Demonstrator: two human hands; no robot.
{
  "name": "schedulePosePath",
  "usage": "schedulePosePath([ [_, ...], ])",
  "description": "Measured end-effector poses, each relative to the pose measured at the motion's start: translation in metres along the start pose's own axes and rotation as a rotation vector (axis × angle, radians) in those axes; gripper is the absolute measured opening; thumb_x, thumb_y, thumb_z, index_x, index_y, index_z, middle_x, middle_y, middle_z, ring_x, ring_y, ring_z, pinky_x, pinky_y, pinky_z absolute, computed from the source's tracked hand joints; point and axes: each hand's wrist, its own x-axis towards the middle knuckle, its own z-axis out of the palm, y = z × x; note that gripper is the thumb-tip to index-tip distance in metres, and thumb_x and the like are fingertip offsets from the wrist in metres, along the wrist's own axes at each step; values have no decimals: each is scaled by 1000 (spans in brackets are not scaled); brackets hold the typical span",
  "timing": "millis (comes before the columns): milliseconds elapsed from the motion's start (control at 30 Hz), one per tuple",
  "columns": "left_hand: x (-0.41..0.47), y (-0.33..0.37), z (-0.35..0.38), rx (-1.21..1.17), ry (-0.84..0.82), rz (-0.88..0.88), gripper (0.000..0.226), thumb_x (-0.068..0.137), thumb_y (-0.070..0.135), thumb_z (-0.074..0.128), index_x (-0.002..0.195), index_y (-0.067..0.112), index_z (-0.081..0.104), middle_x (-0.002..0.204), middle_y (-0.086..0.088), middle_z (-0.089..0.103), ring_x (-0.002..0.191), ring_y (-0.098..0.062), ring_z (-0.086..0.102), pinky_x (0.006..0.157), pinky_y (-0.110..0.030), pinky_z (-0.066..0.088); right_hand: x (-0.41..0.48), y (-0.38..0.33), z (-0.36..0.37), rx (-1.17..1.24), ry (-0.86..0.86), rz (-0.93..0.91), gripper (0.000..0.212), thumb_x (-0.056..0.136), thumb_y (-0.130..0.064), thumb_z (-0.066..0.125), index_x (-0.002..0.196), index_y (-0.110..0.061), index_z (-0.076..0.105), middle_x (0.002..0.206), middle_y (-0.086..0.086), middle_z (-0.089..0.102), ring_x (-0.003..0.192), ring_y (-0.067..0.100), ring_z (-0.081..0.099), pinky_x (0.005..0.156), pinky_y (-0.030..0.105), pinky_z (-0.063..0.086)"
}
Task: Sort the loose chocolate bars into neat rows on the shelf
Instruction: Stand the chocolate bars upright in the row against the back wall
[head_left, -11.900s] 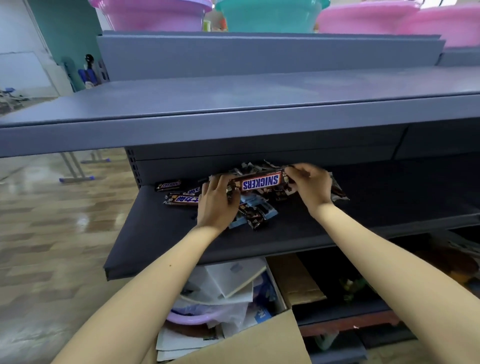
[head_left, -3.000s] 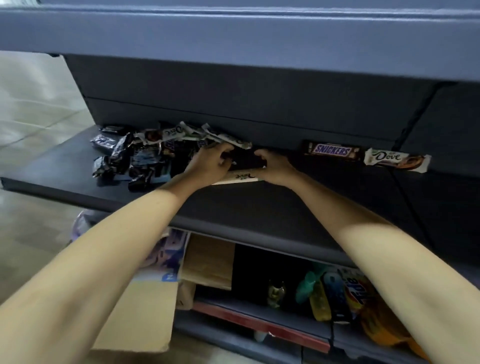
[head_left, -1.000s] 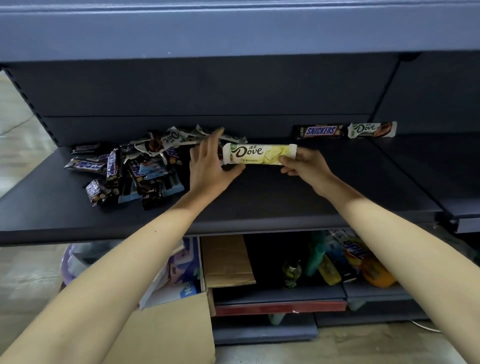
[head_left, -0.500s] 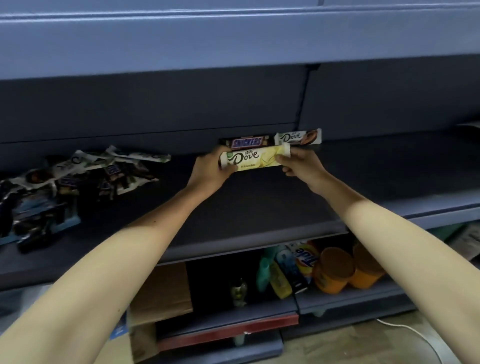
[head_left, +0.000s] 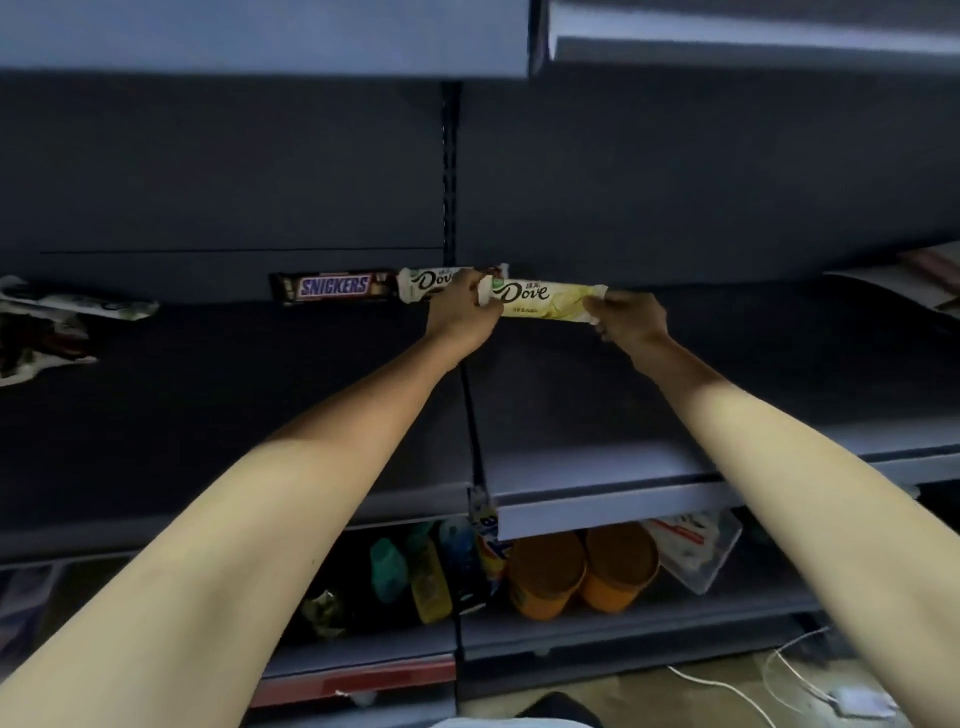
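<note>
A yellow Dove bar (head_left: 545, 302) is held level near the back of the dark shelf (head_left: 597, 457). My left hand (head_left: 460, 322) grips its left end and my right hand (head_left: 626, 319) pinches its right end. Just to its left, a brown Snickers bar (head_left: 332, 287) and a white Dove bar (head_left: 423, 283) lie end to end against the back wall; my left hand covers part of that white bar. The loose pile of bars (head_left: 47, 332) lies at the far left edge of the view.
A slotted upright post (head_left: 449, 176) splits the back wall above the row. The upper shelf (head_left: 260, 36) overhangs. Below stand two orange tubs (head_left: 582, 571), bottles (head_left: 415, 577) and a packet. White cables (head_left: 779, 680) lie on the floor. Papers (head_left: 914, 280) rest at far right.
Both hands have carried the yellow Dove bar rightwards and back, from in front of the Snickers to beside the white Dove bar. The view has shifted right, so the pile sits at the left edge.
</note>
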Motion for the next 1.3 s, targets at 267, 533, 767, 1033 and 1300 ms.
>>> schedulePosePath([
  [267,8,14,34,-40,-30,-158,52,87,15,49,138,14,37,134,-10,50,119,-26,51,103,-38,42,36,17,-15,92,-51,1,19,91,-14,56,105,-6,66,84,5,62,64,6,56,71,21,54],
  [533,14,24,61,45,-55,-170,32,90,20,48,121,14,51,117,-2,54,106,-15,48,81,-21,36,53,27,-20,32,-88,22,18,85,-16,53,95,-16,68,98,5,64,95,18,60,83,29,49],
  [767,23,34,79,34,-84,-154,42,90,16,51,131,14,45,124,2,52,103,-9,45,81,-19,34,63,25,-21,55,-145,-17,39,87,-27,56,125,-19,55,127,3,57,116,20,51,95,28,42],
  [1033,30,41,84,103,-108,-169,46,93,17,48,138,15,38,131,-2,47,116,-13,44,83,-18,32,69,32,-27,72,-242,-98,46,87,-21,57,132,-24,47,133,0,53,119,16,48,92,23,37],
  [1300,35,40,77,225,-156,-98,54,92,19,49,143,18,30,143,-8,39,127,-21,41,99,-24,33,69,38,-40,26,-137,-94,39,92,-18,53,130,-17,51,134,3,53,124,17,48,97,19,36],
])
